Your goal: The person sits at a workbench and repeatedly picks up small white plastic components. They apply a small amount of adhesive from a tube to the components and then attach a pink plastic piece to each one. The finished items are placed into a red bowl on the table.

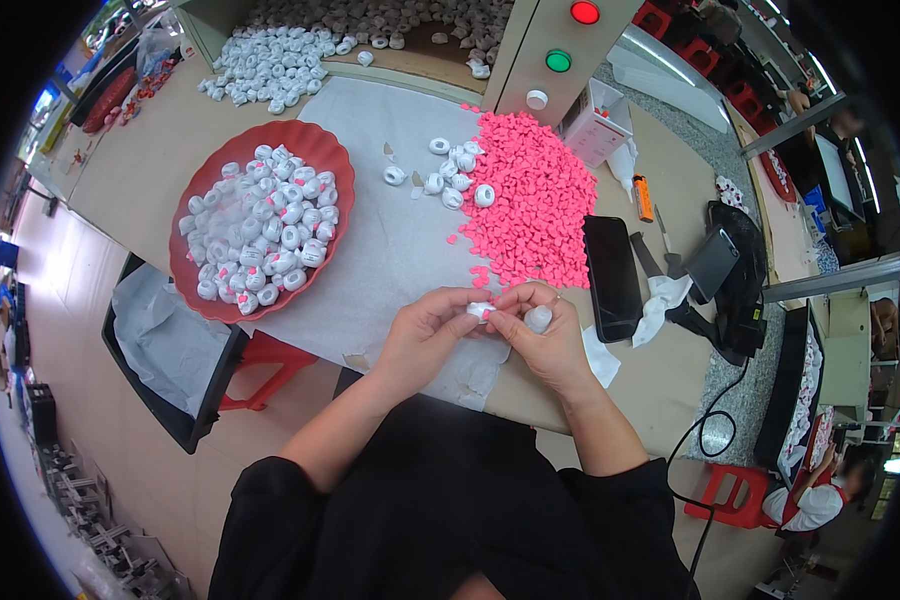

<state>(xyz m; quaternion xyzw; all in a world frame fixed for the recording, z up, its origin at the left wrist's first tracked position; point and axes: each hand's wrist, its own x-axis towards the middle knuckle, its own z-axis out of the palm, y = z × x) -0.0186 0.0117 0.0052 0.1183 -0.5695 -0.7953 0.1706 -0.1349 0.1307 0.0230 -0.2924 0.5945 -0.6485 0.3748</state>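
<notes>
Near the front edge of the table, my left hand [426,337] pinches a small white rounded piece [476,309]. My right hand [548,345] meets it from the other side, fingertips closed on a tiny pink piece [486,314] against the white one. A whitish, bottle-like object [538,319] is also tucked in my right hand; its full shape is hidden. Beyond my hands spreads a heap of pink pieces [530,200], with several white ring-shaped pieces [453,180] at its left side. A red scalloped bowl [343,200] holds many white pieces, some with pink bits on them.
Right of the heap lie a black phone [613,275], an orange lighter [643,199] and a crumpled tissue [662,303]. A white box [598,125] stands behind. More white pieces [270,65] lie at the back left. A black tray [210,395] sits below the bowl.
</notes>
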